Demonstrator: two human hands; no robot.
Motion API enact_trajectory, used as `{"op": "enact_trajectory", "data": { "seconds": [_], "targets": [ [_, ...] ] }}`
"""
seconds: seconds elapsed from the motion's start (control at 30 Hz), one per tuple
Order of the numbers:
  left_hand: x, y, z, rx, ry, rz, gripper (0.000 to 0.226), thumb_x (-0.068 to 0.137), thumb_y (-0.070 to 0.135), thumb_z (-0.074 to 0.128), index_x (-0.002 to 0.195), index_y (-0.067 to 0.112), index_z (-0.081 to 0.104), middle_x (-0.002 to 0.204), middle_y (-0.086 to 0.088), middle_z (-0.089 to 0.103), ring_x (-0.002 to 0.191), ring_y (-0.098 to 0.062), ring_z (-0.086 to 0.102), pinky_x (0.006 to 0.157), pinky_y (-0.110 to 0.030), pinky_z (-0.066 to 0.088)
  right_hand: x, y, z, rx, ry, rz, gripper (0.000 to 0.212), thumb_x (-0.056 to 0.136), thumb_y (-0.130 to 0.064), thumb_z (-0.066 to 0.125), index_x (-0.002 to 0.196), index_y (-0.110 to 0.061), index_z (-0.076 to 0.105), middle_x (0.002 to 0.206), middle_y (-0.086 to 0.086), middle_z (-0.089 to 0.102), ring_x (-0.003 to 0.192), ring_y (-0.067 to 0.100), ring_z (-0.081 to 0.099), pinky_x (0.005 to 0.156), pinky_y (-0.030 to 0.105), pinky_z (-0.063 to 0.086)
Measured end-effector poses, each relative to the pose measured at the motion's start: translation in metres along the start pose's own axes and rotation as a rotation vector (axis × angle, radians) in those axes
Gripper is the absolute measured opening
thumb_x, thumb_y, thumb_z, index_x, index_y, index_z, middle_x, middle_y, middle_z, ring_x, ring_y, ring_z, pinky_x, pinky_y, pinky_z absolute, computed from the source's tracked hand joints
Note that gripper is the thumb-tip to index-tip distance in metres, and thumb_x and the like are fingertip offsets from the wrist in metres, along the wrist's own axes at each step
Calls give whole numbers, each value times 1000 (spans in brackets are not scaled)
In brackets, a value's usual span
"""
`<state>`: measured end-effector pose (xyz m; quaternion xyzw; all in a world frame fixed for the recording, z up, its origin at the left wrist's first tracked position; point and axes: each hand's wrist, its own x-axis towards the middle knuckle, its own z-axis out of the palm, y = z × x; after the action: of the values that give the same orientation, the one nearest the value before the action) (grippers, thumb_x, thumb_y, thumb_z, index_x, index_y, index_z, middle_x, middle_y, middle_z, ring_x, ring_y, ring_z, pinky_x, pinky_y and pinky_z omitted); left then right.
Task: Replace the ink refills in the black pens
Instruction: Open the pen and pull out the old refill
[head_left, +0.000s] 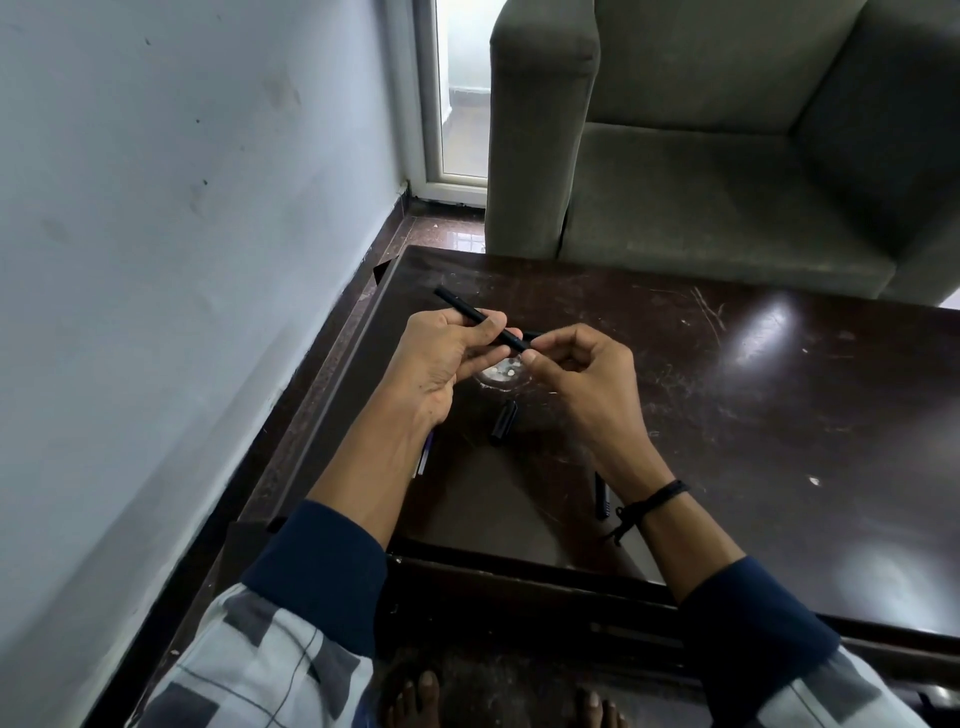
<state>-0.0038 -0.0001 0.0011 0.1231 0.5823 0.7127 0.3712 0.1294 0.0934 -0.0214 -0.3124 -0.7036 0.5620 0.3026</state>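
Step in hand, as judged: dismantling or reassembling one black pen at its front joint. The left hand (441, 358) holds the pen barrel (467, 310) above the table (727, 389), with its thumb and fingers (488, 325) curled around the lower half. The barrel slants up and away toward the wall side. The right hand (582, 379) meets the barrel's near end, its fingers (530, 357) pinching a small black end piece (532, 335). Whether this piece is threaded on or already free cannot be told. No refill is visible at the joint. The next move likely calls for a fine twist or a straight pull along the barrel's axis, with the left hand keeping it from turning. The barrel is slim, straight, matte black and round in section, so it could slip under a light hold. A short black tapered part (504, 423) lies on the table below the hands, possibly a cap. A second black pen (601, 493) lies just beside the right wrist. Thin pale rods with blue in them (425, 460), probably refills, show from under the left wrist. The table is dark, glossy and heavily scratched, so black parts are hard to see against it. A black cord (657, 499) circles the right wrist. A grey-green fabric armchair (701, 182) stands behind the table.
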Motion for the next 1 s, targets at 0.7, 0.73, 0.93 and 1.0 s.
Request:
{"op": "enact_trajectory", "data": {
  "seconds": [0.7, 0.73, 0.93, 1.0],
  "targets": [
    [-1, -2, 3, 24, -7, -6, 21, 91, 0, 69, 109, -11, 68, 99, -23, 76, 89, -25, 77, 75, -27, 63, 2, 0, -2, -19, 5, 30, 5, 91, -15, 77, 86, -16, 76, 78, 5, 78, 76, 20, 75, 74, 35, 61],
    [-1, -3, 3, 25, -8, -6, 21, 91, 0, 69, 109, -11, 68, 100, -24, 75, 89, -25, 77, 75, -27, 63, 2, 1, -2, -45, 17, 17, 7, 88, -14, 80, 84, -18, 76, 78, 3, 77, 76, 17, 74, 75, 34, 61],
    [-2, 1, 2, 20, -11, 2, 14, 92, 0, 68, 104, -7, 70, 86, -13, 78, 85, -22, 78, 75, -27, 63, 1, -2, -5, 12, -2, 19, 17, 87, -27, 81, 101, -21, 73, 87, 3, 77, 81, 15, 75, 77, 32, 61],
    [-2, 1, 1, 20, -11, 5, 12, 92, 0, 68, 102, -6, 71, 86, -13, 78, 87, -23, 78, 74, -27, 63, 1, -3, -5, 25, -7, 52, 14, 93, -30, 75, 100, -19, 75, 84, 4, 78, 76, 14, 74, 74, 31, 60]
  ]
}}
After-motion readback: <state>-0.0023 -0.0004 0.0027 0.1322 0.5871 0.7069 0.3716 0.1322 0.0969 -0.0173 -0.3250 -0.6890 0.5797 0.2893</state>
